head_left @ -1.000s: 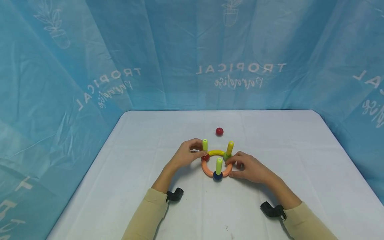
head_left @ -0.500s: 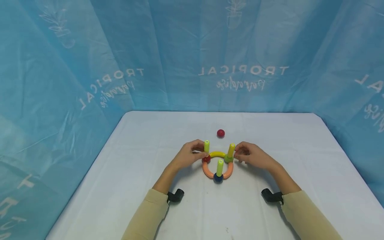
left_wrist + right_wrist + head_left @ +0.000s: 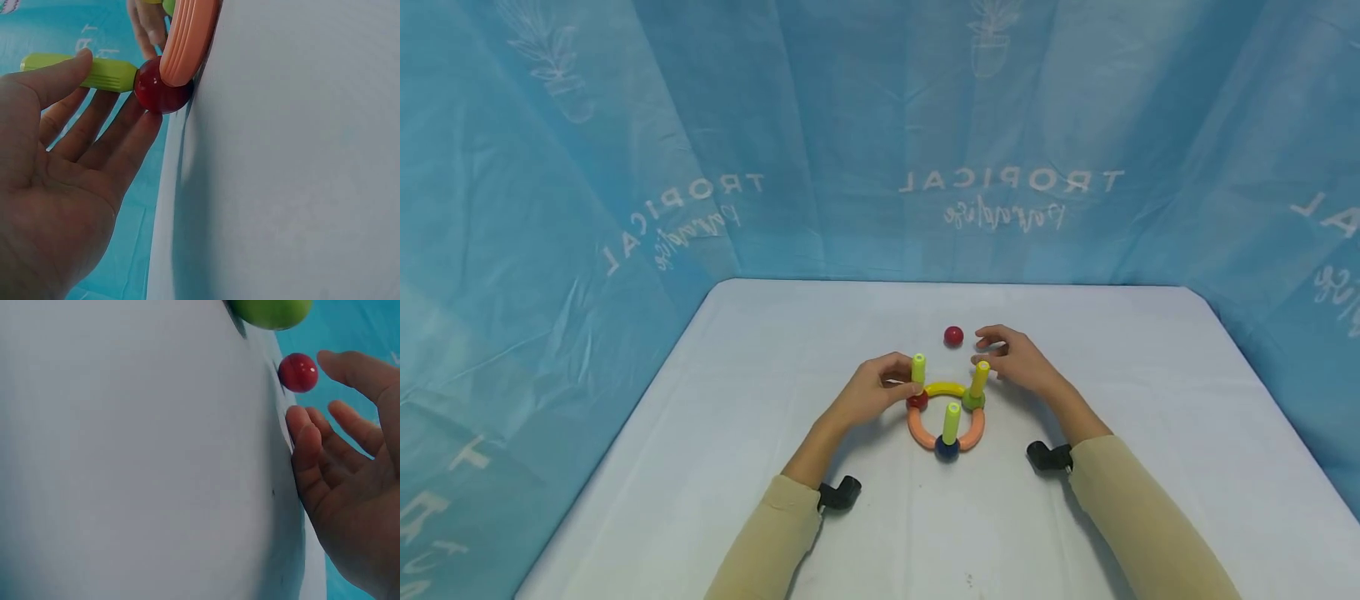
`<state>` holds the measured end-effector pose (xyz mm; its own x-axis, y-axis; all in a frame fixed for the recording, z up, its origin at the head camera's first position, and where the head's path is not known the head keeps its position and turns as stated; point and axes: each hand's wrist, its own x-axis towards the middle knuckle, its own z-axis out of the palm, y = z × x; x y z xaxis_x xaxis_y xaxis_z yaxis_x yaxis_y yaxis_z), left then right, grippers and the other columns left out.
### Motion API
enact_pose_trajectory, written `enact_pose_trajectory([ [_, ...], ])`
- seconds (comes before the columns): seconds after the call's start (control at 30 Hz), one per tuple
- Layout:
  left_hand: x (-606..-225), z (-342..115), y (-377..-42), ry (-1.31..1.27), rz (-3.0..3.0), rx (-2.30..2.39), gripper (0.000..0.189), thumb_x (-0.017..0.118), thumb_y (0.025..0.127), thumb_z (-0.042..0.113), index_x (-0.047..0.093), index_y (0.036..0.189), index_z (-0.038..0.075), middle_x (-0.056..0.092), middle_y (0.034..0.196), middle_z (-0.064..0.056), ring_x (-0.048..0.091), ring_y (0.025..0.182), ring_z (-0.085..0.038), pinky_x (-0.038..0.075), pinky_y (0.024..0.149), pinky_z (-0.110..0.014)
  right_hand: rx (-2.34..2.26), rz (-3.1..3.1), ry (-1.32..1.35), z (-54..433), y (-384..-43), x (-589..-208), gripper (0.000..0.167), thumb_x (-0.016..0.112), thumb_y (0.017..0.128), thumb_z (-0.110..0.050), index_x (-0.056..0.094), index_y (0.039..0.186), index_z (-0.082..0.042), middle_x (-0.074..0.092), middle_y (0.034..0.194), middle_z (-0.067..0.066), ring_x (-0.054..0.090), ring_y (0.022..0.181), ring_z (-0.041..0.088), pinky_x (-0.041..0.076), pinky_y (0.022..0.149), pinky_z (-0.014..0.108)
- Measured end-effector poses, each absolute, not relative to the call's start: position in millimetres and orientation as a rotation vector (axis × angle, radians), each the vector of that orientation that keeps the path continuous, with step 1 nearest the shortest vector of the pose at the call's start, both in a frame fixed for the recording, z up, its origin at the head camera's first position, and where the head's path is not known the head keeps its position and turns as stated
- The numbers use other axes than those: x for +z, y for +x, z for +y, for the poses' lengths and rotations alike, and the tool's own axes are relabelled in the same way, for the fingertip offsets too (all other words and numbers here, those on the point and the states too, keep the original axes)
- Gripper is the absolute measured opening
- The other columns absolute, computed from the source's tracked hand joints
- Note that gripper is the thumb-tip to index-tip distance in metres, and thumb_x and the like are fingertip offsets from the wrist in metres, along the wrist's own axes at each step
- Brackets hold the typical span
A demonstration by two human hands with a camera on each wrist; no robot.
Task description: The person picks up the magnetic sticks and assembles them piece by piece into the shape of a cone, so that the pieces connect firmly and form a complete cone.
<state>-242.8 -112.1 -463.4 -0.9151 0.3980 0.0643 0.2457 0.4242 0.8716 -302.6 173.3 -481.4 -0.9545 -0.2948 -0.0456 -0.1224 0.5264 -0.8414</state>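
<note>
A ring of curved orange pieces (image 3: pixel 973 430) and a curved yellow piece (image 3: pixel 945 388) lies on the table, joined by a red ball (image 3: pixel 159 87), a green ball (image 3: pixel 973 401) and a dark blue ball (image 3: pixel 947 449). Upright sticks rise from these balls. My left hand (image 3: pixel 868 388) pinches the yellow-green stick (image 3: pixel 109 74) on the red ball between thumb and fingers. Behind the yellow stick (image 3: pixel 980 379), my right hand (image 3: pixel 1019 360) reaches with parted fingers and holds nothing. Just beyond its fingertips lies a loose red ball (image 3: pixel 298 372), apart from the ring.
A white cloth (image 3: pixel 820 325) covers the table. Blue printed sheeting (image 3: pixel 850 125) hangs at the back and sides. Black wrist mounts (image 3: pixel 841 494) sit at both sleeve cuffs.
My right hand has let go of the ring's right side and moved away from me, toward the loose red ball. The left hand keeps its pinch on the stick.
</note>
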Motion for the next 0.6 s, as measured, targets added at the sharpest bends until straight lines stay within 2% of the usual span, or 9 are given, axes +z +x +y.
enact_pose_trajectory([
  [0.17, -464.7, -113.8, -244.7, 0.587, 2.5, 1.514, 0.024, 0.071, 0.089, 0.025, 0.063, 0.111, 0.02, 0.065, 0.104, 0.004, 0.062, 0.1, -0.013, 0.05, 0.089, -0.033, -1.415, 2.615, -0.324, 170.8, -317.9, -482.1, 0.064, 0.072, 0.087, -0.032, 0.044, 0.14, -0.011, 0.055, 0.126, 0.009, 0.057, 0.104, 0.028, 0.054, 0.07, 0.036],
  [0.37, -465.2, -115.9, -244.8, 0.58, 2.501, 1.511, 0.025, 0.071, 0.088, 0.028, 0.064, 0.111, 0.02, 0.065, 0.103, 0.005, 0.062, 0.099, -0.012, 0.05, 0.088, -0.032, -1.285, 2.706, -0.397, 162.0, -331.0, -487.2, 0.069, 0.073, 0.085, -0.037, 0.043, 0.143, -0.016, 0.052, 0.132, 0.007, 0.055, 0.105, 0.029, 0.05, 0.082, 0.043],
  [0.6, -465.7, -115.9, -245.9, 0.595, 2.506, 1.508, 0.026, 0.071, 0.088, 0.03, 0.064, 0.112, 0.022, 0.065, 0.103, 0.006, 0.063, 0.098, -0.011, 0.051, 0.086, -0.031, -1.202, 2.765, -0.452, 148.7, -337.4, -482.1, 0.065, 0.072, 0.086, -0.037, 0.045, 0.142, -0.019, 0.053, 0.13, 0.007, 0.056, 0.1, 0.028, 0.049, 0.084, 0.044],
])
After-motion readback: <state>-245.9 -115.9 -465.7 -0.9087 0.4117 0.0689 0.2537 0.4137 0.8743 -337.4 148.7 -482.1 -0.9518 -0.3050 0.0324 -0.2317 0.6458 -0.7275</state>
